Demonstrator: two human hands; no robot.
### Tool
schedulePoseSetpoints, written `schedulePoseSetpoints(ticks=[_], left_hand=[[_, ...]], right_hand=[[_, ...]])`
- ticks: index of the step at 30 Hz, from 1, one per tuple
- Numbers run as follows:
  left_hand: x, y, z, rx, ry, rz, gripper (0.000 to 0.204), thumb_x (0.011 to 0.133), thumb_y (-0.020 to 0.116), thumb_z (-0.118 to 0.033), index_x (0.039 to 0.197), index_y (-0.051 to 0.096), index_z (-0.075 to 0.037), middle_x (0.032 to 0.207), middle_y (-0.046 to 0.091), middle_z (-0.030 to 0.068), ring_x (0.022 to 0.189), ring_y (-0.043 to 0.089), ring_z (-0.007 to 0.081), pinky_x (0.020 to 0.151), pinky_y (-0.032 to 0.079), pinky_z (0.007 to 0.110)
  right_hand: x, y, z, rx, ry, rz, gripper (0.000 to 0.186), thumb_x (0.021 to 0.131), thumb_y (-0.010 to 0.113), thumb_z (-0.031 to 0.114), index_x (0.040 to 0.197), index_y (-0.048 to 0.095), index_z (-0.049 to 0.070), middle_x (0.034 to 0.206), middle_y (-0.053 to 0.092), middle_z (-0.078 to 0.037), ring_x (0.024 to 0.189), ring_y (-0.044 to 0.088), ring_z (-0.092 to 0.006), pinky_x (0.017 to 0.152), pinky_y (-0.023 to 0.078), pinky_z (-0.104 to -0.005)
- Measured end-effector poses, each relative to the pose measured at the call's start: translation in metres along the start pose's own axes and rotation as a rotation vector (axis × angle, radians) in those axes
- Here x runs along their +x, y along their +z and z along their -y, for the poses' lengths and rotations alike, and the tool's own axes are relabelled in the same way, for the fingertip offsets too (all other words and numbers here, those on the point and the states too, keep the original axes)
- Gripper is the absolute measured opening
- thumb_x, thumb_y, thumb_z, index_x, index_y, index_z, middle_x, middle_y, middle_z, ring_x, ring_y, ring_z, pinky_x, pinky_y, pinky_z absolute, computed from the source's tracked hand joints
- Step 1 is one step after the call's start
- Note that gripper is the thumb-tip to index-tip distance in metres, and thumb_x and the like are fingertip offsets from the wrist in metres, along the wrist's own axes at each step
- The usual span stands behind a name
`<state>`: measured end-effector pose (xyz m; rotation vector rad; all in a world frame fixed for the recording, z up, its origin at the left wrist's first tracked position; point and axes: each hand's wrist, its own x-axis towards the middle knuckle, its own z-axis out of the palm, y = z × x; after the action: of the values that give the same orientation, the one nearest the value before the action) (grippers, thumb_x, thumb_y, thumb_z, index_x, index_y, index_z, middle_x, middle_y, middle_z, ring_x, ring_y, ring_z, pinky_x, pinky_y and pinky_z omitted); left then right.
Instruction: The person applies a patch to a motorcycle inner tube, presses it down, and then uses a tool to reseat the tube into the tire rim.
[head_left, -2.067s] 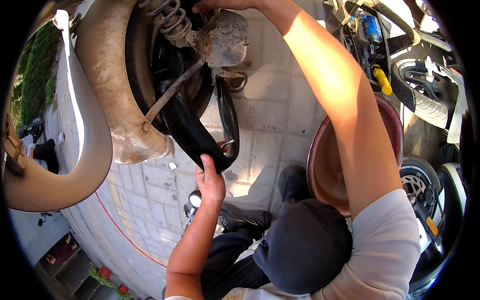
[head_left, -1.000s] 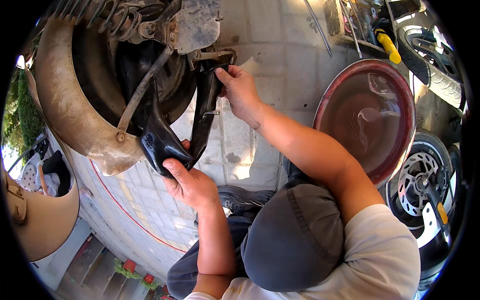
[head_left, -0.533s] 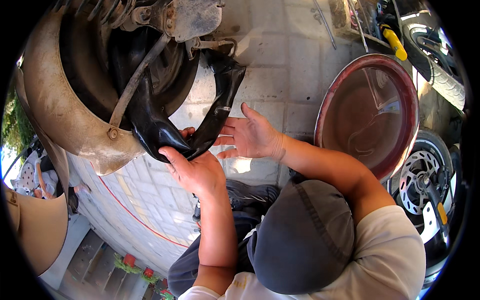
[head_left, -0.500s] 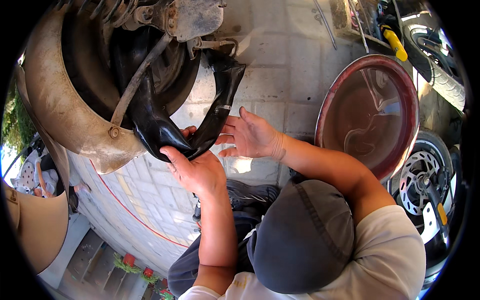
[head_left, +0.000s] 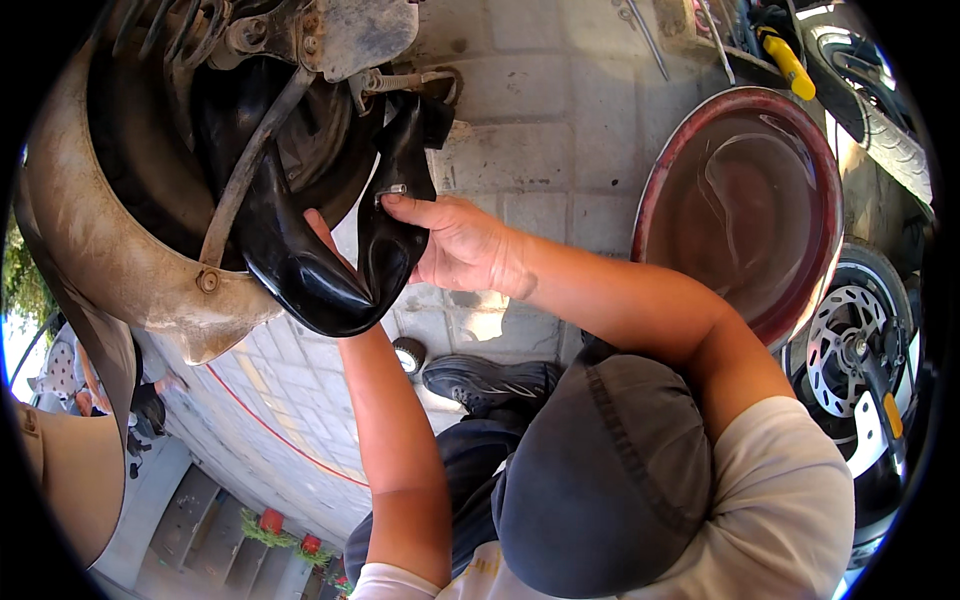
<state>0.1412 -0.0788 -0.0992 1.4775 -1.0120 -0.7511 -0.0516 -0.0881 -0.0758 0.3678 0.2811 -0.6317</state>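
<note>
Gripped between thumb and fingers of the right hand (head_left: pixel 455 245) was the black rubber inner tube (head_left: pixel 330 270), the fingers closed on it beside a small metal valve stem (head_left: pixel 392 192) that stood out of the rubber. In the head view, the only one given, the left hand (head_left: pixel 320 228) was largely hidden behind the tube's hanging loop; only fingertips showed against the rubber, so whether that hand was closed on it could not be told. The tube hung in a loop out of the wheel well, below the mud-caked fender (head_left: pixel 110 250) and just beside the dark tyre (head_left: pixel 170 130); its upper ends ran up toward the dirty metal bracket (head_left: pixel 350 35). Well to the right of the tube a round reddish basin (head_left: pixel 745 200) of water stood on the paving stones (head_left: pixel 520 150), and a wheel with a brake disc (head_left: pixel 845 345) lay beyond it. A yellow-handled tool (head_left: pixel 788 62) lay above the basin. The step appeared to be freeing the tube; it would be done well if the rubber were eased out evenly, the valve kept clear of the bracket's edges, and no sharp pull applied.
</note>
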Motion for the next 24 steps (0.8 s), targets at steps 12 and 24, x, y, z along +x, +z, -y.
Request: schedulePoseSetpoints(ticks=[12,24], left_hand=[[-0.006,0.06,-0.015,-0.114,-0.283,0.148,0.04,0.092,0.064,-0.014,0.129,0.053,-0.002,0.13,0.056,0.011,0.117,0.054,0.0222,0.103,0.043,0.036],[-0.004,0.061,-0.001,-0.006,-0.071,0.053,0.041,0.09,0.069,-0.013,0.126,0.054,0.001,0.128,0.058,0.01,0.113,0.056,0.0223,0.102,0.042,0.035]], right_hand=[[0.005,-0.011,0.002,-0.088,-0.194,-0.118,0.028,0.09,0.07,0.025,0.111,0.064,0.009,0.102,0.067,-0.003,0.092,0.064,-0.0162,0.078,0.051,-0.0368],[0.009,-0.01,-0.002,-0.115,-0.193,-0.268,0.025,0.089,0.072,0.027,0.106,0.065,0.01,0.096,0.067,-0.001,0.086,0.065,-0.0162,0.074,0.05,-0.0344]])
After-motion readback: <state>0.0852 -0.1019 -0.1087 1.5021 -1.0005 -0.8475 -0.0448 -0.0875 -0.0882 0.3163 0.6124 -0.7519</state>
